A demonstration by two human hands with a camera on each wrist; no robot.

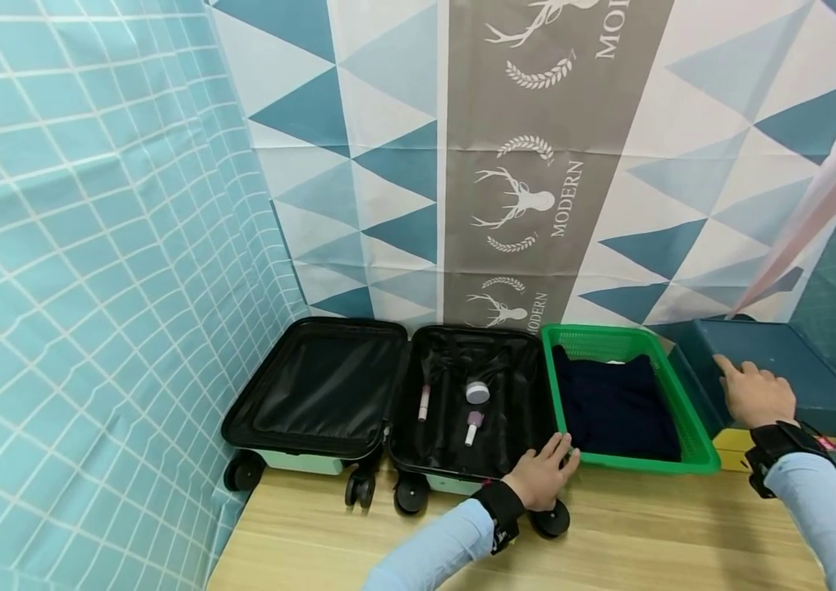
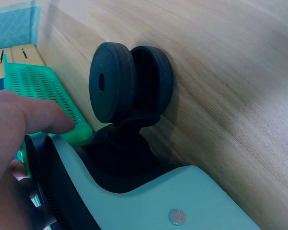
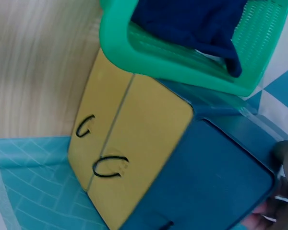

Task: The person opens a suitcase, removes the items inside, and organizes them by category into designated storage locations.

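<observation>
An open mint suitcase with black lining lies on the wooden floor, its right half [image 1: 521, 386] holding a round jar [image 1: 477, 392], a slim pink tube [image 1: 424, 404] and a purple-and-white small bottle [image 1: 473, 428]. My left hand [image 1: 539, 476] rests at this half's near right corner, fingers extended toward the green basket [image 1: 706, 461]. Folded dark navy cloth [image 1: 613, 406] lies in that basket. On top of a dark blue cabinet [image 1: 746, 336] rests my right hand [image 1: 758, 398], apparently holding nothing; its fingertips are partly hidden in the right wrist view.
The suitcase's left half [image 1: 314, 386] lies flat with its zipped panel showing. Black wheels [image 2: 110, 81] jut from the near side. Yellow drawer fronts [image 3: 141, 143] with black handles face the near side of the cabinet. Patterned sheets [image 1: 388, 164] hang behind and at the left.
</observation>
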